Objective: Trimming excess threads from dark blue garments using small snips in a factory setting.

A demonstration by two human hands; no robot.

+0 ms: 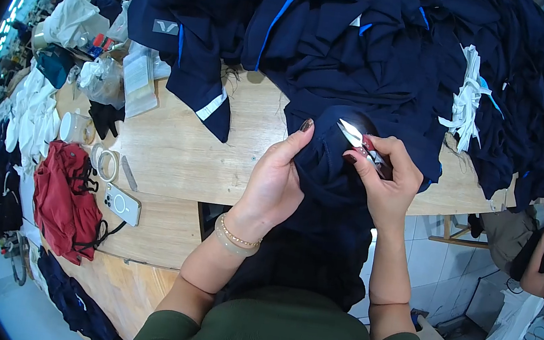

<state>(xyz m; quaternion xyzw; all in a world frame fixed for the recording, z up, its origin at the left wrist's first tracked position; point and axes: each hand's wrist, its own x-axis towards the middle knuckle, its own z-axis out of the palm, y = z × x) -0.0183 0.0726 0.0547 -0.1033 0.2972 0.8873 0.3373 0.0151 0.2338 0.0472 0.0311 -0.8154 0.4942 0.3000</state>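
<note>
Left hand (275, 180) grips navy cloth (322, 166); right hand (393, 178) clasps snips (368, 150). On the counter (181, 165), a tub (73, 126) and plastic bag (102, 80); contents unclear.

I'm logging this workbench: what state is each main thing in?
Thread snips: held in the right hand; blade opening unclear
Navy garment: bunched, touched by the left hand
Phone: lying back up
Red cloth: crumpled
White strips: bunched together
Plastic bag: crumpled

On the table (177, 165): phone (122, 205) at eight o'clock, white tub (72, 128) at nine, plastic bag (101, 81) at ten.
</note>
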